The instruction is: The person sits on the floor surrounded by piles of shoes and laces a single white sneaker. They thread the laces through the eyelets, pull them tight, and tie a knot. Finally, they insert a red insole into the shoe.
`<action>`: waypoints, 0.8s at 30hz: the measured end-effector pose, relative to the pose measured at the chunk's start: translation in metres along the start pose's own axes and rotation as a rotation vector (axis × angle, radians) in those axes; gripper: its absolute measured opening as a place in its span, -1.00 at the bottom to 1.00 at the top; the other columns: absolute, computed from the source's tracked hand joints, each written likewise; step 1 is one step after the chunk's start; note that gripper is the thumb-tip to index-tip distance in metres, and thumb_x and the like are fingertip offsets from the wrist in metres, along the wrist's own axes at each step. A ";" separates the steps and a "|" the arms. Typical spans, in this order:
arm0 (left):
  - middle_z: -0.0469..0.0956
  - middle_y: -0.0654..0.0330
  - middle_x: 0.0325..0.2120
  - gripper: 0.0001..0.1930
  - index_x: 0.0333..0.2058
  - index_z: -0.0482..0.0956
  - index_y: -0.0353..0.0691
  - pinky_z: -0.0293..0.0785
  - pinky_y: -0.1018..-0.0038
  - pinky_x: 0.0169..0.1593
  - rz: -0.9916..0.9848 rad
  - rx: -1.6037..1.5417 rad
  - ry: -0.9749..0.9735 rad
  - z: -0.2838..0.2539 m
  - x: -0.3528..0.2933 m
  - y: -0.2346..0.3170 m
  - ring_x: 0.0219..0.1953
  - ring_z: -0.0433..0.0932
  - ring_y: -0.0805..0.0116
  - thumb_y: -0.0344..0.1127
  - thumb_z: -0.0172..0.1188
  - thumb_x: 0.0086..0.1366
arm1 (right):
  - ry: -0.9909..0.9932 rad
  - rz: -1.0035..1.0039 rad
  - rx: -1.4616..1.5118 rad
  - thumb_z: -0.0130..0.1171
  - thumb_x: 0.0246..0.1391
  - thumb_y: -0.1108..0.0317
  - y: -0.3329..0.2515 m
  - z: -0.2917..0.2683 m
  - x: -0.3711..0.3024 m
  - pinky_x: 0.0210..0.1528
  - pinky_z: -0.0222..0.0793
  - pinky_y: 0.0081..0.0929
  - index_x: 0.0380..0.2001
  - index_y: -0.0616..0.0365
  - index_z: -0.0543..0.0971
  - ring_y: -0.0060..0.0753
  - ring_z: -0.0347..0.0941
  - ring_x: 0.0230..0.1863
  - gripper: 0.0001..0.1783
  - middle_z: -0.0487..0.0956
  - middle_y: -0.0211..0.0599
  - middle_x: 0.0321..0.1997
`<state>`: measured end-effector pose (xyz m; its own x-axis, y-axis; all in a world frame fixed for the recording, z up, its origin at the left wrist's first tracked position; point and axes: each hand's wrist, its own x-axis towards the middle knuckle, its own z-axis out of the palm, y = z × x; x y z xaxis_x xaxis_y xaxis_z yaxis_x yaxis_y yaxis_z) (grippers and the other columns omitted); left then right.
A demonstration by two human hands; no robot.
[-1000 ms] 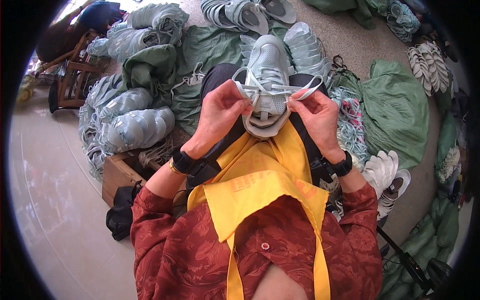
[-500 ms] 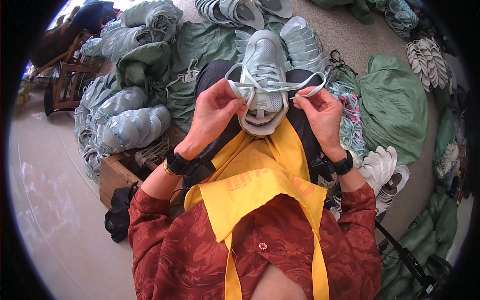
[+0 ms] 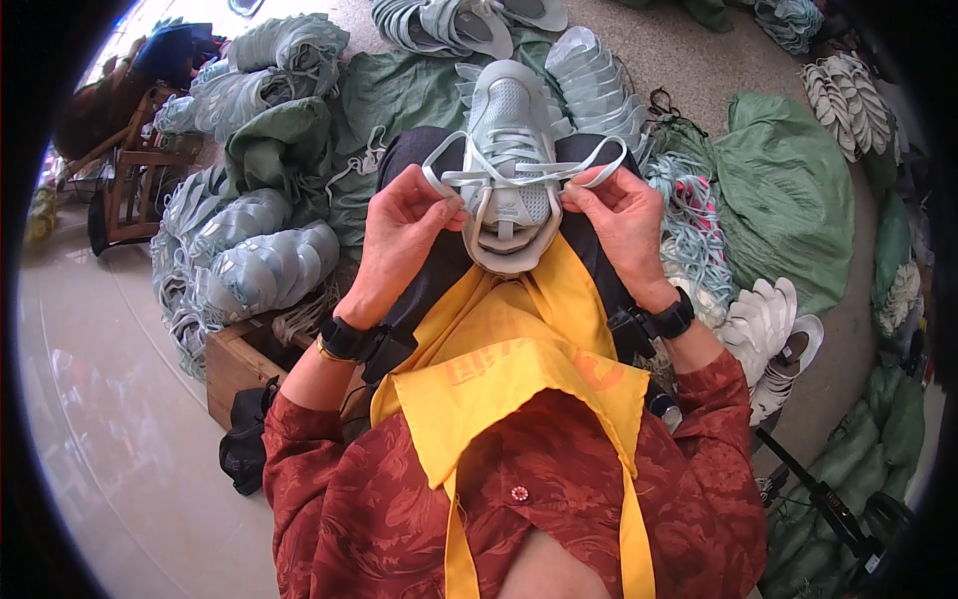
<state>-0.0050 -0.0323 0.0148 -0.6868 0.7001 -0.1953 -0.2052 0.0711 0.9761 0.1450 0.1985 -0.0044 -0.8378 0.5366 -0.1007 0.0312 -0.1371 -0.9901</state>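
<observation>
A pale grey-green sneaker (image 3: pixel 511 110) rests between my knees, toe pointing away from me and heel opening toward me. Its light shoelace (image 3: pixel 519 181) crosses over the tongue and spreads to both sides in loops. My left hand (image 3: pixel 404 225) pinches the lace on the left, next to the shoe's collar. On the other side, my right hand (image 3: pixel 624 222) pinches the lace between thumb and fingers. The lace runs fairly straight between the two hands. A yellow apron (image 3: pixel 509 394) covers my lap below the heel.
Nested stacks of pale shoe uppers (image 3: pixel 269 265) lie at the left, beside a wooden box (image 3: pixel 235 374). Green sacks (image 3: pixel 783 200) lie at the right, with tangled laces (image 3: pixel 689 215) next to them. White shoe parts (image 3: pixel 758 324) sit near my right forearm. A wooden chair (image 3: pixel 150 180) stands far left.
Both hands have come slightly closer together while keeping hold of the lace. The whole view has shifted a little, so the shoe appears farther left.
</observation>
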 end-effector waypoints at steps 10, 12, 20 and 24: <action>0.67 0.19 -0.23 -0.94 -0.21 0.55 -0.31 0.64 0.53 -0.09 0.014 0.017 0.043 0.000 0.005 0.000 -0.21 0.68 0.47 -0.48 0.25 0.42 | -0.035 0.000 -0.181 0.35 0.16 0.57 -0.008 0.004 0.004 -0.13 0.62 -0.60 -0.16 0.32 0.64 -0.61 0.67 -0.26 -0.82 0.74 -0.34 -0.29; 0.67 0.18 -0.22 -0.94 -0.21 0.55 -0.31 0.65 0.52 -0.08 0.025 0.004 0.052 0.000 0.007 0.000 -0.20 0.68 0.47 -0.49 0.25 0.42 | -0.034 0.016 -0.137 0.35 0.17 0.56 -0.007 0.002 0.003 -0.10 0.64 -0.58 -0.11 0.33 0.63 -0.58 0.67 -0.22 -0.78 0.73 -0.30 -0.24; 0.67 0.20 -0.25 -0.93 -0.29 0.51 -0.32 0.67 0.51 -0.08 0.069 0.236 0.112 0.008 0.010 -0.005 -0.21 0.69 0.47 -0.56 0.22 0.38 | -0.090 0.039 -0.185 0.28 0.25 0.52 -0.012 -0.006 -0.004 -0.09 0.66 -0.55 -0.08 0.35 0.61 -0.55 0.67 -0.19 -0.80 0.72 -0.28 -0.21; 0.66 0.25 -0.35 -0.90 -0.32 0.51 -0.33 0.61 0.56 -0.17 0.174 0.517 0.159 0.016 0.009 0.004 -0.29 0.66 0.55 -0.60 0.26 0.27 | -0.084 0.048 -0.185 0.26 0.28 0.50 -0.011 -0.011 -0.007 -0.13 0.66 -0.55 -0.13 0.35 0.61 -0.56 0.68 -0.23 -0.85 0.71 -0.29 -0.24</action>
<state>-0.0013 -0.0142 0.0183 -0.7849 0.6196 0.0003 0.2612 0.3304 0.9070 0.1569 0.2053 0.0062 -0.8753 0.4606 -0.1470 0.1648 -0.0016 -0.9863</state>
